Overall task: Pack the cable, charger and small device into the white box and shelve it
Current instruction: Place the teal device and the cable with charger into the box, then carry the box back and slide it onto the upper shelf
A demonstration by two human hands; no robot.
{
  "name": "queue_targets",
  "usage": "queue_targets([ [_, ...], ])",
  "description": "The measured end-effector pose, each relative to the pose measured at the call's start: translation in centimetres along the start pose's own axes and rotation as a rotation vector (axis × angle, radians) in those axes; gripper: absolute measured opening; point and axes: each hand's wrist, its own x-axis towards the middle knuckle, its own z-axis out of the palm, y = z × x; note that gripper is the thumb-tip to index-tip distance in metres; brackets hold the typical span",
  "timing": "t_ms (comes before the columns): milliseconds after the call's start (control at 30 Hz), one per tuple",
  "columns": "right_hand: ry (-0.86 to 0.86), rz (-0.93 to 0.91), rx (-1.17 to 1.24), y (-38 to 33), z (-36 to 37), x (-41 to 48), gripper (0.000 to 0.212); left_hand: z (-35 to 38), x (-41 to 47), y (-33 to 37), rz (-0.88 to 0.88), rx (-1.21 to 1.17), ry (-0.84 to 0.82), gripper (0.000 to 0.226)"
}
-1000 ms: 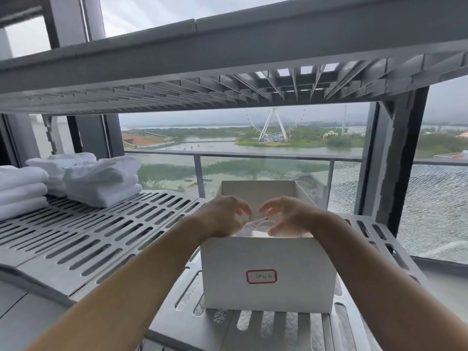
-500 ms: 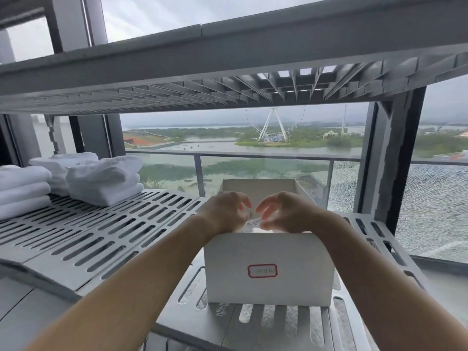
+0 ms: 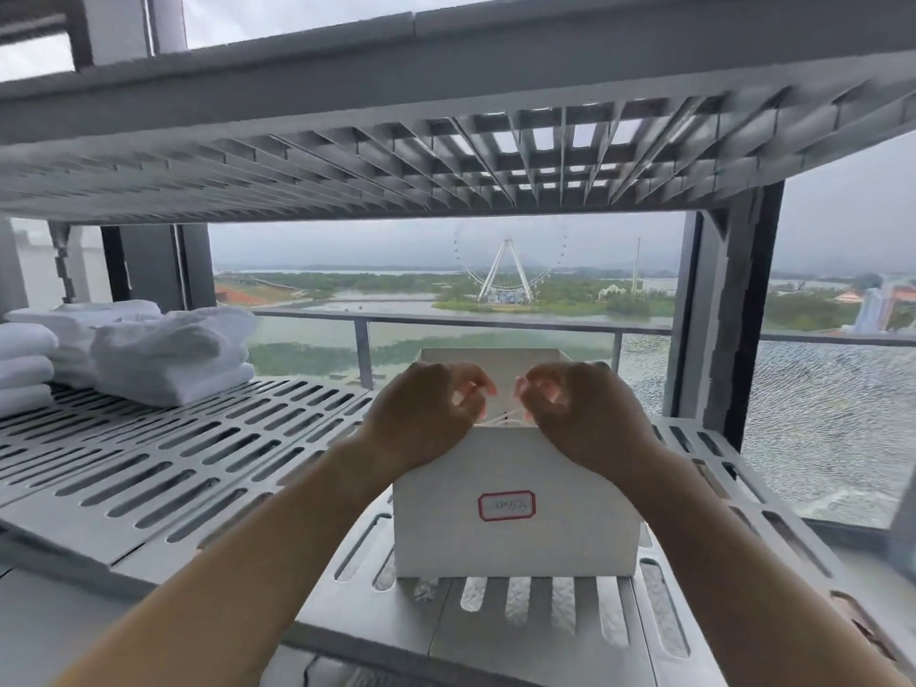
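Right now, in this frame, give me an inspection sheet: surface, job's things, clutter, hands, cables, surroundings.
Surface: grey slotted shelf.
Job's things: white box on the shelf, top open, red-bordered label in front; charger and device not visible.
Clutter: folded white towels at far left.
Hands: left hand and right hand over the box's opening, fingers curled; grip unclear.
Cables: thin white cable between the hands, at the rim.
Surroundings: upper shelf overhead; railing and Ferris wheel outside.
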Motion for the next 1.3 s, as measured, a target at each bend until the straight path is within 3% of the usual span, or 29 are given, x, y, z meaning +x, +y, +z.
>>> queue_targets([
  [100, 0.058, -0.085, -0.156, -0.3, 0.5, -1.7, 0.036, 0.7, -1.3, -0.3, 0.096, 0.148, 0.094, 0.022],
  [267, 0.099, -0.201, -0.170, -0.1, 0.2, -3.3, 0.049, 0.8, -2.7, -1.0, 0.299, 0.279, 0.217, 0.028],
  [400, 0.040, -0.206, -0.191, 0.5, 0.3, -4.7, 0.040, 0.8, -3.5, -1.1, 0.375, 0.302, 0.145, 0.034],
  [533, 0.001, -0.189, -0.246, 0.9, 0.9, -5.5, 0.063, 0.8, -3.9, -0.7, 0.283, 0.409, 0.060, 0.043],
  [633, 0.025, -0.166, -0.265, 0.7, 1.1, -5.1, 0.064, 1.6, -4.4, 0.0, 0.166, 0.534, 0.003, 0.055],
  [900, 0.113, -0.243, -0.153, 0.2, 1.0, -4.9, 0.059, 1.4, -6.0, 1.2, 0.041, 0.412, 0.126, 0.049],
  [1100, 0.253, -0.349, -0.092, -2.0, -0.1, -5.3, 0.054, -1.7, -8.6, 3.5, 0.058, 0.630, 0.327, 0.054],
  [1300, 0.244, -0.482, 0.083, -6.4, 0.2, -6.4, 0.053, -5.7, -13.8, 5.3, -0.063, 0.750, 0.340, 0.052],
])
